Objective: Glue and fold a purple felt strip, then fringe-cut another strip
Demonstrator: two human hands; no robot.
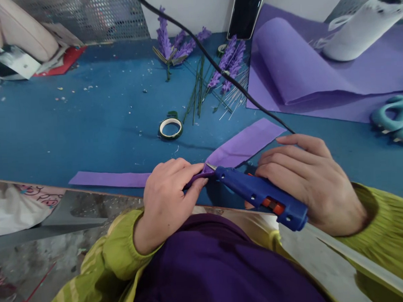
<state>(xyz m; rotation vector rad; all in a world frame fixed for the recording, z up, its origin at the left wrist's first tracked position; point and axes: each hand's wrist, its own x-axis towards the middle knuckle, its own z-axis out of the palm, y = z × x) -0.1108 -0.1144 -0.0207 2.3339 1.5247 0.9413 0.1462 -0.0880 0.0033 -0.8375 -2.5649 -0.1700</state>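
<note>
Near the table's front edge, my left hand (171, 191) pinches a long purple felt strip (244, 142) between thumb and fingers. One end of the strip runs out flat to the left, the other slants up to the right. My right hand (302, 177) is wrapped round a blue hot glue gun (254, 186), partly hiding its handle. Its metal nozzle points left and meets the strip, or nearly so, right by my left fingertips. Whether glue is coming out cannot be made out.
A black cord (213, 62) crosses the blue table (94, 116). Green tape (170, 128), purple flower sprigs (172, 44) and wire stems (198, 86) lie beyond my hands. At right are purple sheets (301, 69), a white shoe-like object (360, 32) and teal-handled scissors (393, 114). A phone (246, 11) leans at the back.
</note>
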